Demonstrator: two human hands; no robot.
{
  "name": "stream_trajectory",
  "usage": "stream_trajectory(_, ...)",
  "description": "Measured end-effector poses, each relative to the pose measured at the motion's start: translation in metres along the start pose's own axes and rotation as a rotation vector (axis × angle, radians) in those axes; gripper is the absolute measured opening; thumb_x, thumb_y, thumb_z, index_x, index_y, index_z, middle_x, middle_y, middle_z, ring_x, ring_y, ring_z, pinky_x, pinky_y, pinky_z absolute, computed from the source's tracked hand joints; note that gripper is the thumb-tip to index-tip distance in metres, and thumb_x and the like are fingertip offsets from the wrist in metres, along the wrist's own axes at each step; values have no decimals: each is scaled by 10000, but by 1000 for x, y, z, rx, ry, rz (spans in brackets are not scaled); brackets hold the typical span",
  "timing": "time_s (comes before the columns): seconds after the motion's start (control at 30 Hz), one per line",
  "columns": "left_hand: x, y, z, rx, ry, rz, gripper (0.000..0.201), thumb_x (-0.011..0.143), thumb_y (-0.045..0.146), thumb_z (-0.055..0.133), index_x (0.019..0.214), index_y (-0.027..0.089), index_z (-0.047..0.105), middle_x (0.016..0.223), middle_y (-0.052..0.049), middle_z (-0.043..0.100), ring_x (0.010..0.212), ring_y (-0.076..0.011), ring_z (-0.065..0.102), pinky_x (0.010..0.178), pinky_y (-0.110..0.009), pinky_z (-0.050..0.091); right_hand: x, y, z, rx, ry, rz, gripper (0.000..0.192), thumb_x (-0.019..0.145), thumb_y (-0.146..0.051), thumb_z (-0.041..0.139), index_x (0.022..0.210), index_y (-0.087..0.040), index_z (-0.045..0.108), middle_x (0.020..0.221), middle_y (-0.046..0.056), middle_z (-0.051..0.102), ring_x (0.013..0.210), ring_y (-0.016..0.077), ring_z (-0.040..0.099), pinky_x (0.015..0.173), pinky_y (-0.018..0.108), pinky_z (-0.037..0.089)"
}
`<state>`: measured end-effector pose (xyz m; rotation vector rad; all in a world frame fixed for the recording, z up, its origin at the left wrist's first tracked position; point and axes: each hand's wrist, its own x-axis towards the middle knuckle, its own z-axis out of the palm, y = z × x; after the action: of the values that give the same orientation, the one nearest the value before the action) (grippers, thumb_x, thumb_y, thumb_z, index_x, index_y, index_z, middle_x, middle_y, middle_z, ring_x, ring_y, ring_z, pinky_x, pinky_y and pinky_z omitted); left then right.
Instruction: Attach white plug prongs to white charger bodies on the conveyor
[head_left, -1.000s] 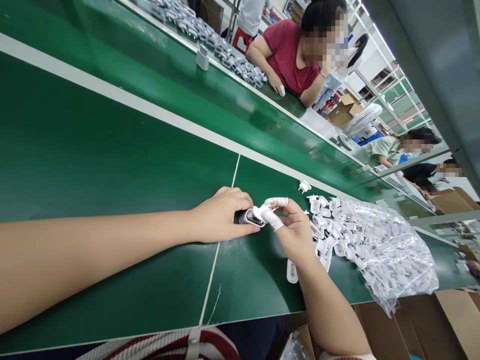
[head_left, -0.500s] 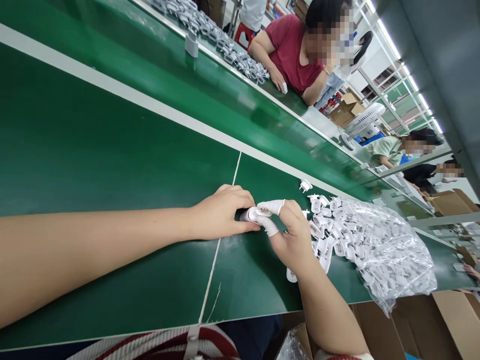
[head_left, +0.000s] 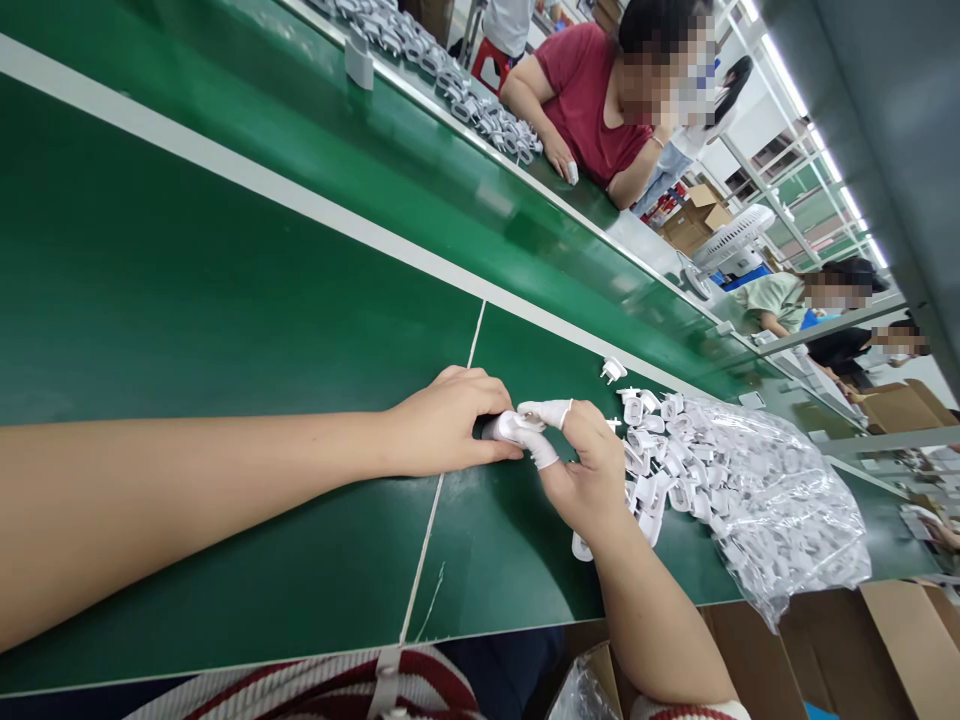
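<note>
White plug part (head_left: 508, 427) sits pinched btwn both hands: left hand (head_left: 442, 420) & right hand (head_left: 589, 470), close together on green belt (head_left: 225, 330). Clear bag (head_left: 757, 495) w/ more white parts lies just beside right hand.

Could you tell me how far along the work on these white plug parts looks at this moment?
Done: nothing finished is identifiable near the hands; one white part lies alone by the right wrist. In hand: the left hand and right hand, which wears white finger cots, grip one white charger piece together on the green belt. Left: a large pile of white plug parts spilling from a clear plastic bag.
</note>
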<state>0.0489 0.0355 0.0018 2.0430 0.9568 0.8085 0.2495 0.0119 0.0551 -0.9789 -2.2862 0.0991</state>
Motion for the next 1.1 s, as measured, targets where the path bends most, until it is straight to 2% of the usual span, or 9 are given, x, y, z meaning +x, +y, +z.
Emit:
stream_trajectory(0.2,0,0,1,-11,8,-2,288,888,483,743,1002,219,752,1082,-15,723,1074,-249,598,1025,-430,325,-3,3,3,-45,41,-11,116,908,-157,729,1000,-226,729,886,35,776,792,185,686,716,333,557)
stream_trajectory(0.43,-1,0,3,-1,21,-13,283,888,476,732,1001,217,747,1068,-25,723,1062,-253,597,1024,-441,331,2,5,-1,-46,-21,22,78,898,-182,706,946,-239,729,824,6,775,782,182,710,940,393,568)
stream_trajectory(0.67,0,1,5,6,39,-9,282,879,483,735,978,220,737,1033,-25,723,1041,-259,611,1035,-460,340,0,4,-1,-114,-32,65,104,858,-152,666,889,-247,693,808,-14,762,767,174,712,1073,459,471)
stream_trajectory(0.83,-2,-1,5,-38,26,33,326,885,464,711,1128,247,714,1085,-35,728,1062,-267,632,1034,-456,373,-6,6,3,-19,-42,129,29,899,-253,707,928,-251,709,835,-6,768,792,177,713,1126,472,432)
stream_trajectory(0.9,-2,2,6,-71,12,42,291,905,462,673,1090,244,727,1075,-41,737,1046,-268,647,1008,-435,407,-9,10,5,51,-36,153,129,900,-264,720,1029,-258,717,900,4,779,852,188,723,1149,484,412)
stream_trajectory(0.97,-1,8,8,-121,0,-3,300,887,486,674,1025,229,743,1044,-50,747,1004,-273,664,957,-409,449,-12,14,7,143,-25,166,341,891,-280,741,1226,-255,678,1006,30,777,946,204,723,1133,476,431)
stream_trajectory(1.03,2,14,8,-215,-1,-146,374,835,534,708,1021,212,747,1026,-60,758,983,-288,680,912,-391,486,-14,18,7,236,12,181,546,894,-323,751,1403,-230,575,1124,70,746,1005,207,710,1065,432,489)
stream_trajectory(1.1,9,14,2,-323,44,-347,491,786,609,729,1046,193,741,1049,-76,769,1027,-319,687,907,-390,509,-15,21,5,299,84,207,605,922,-393,728,1460,-208,522,1207,101,702,983,192,706,980,378,535)
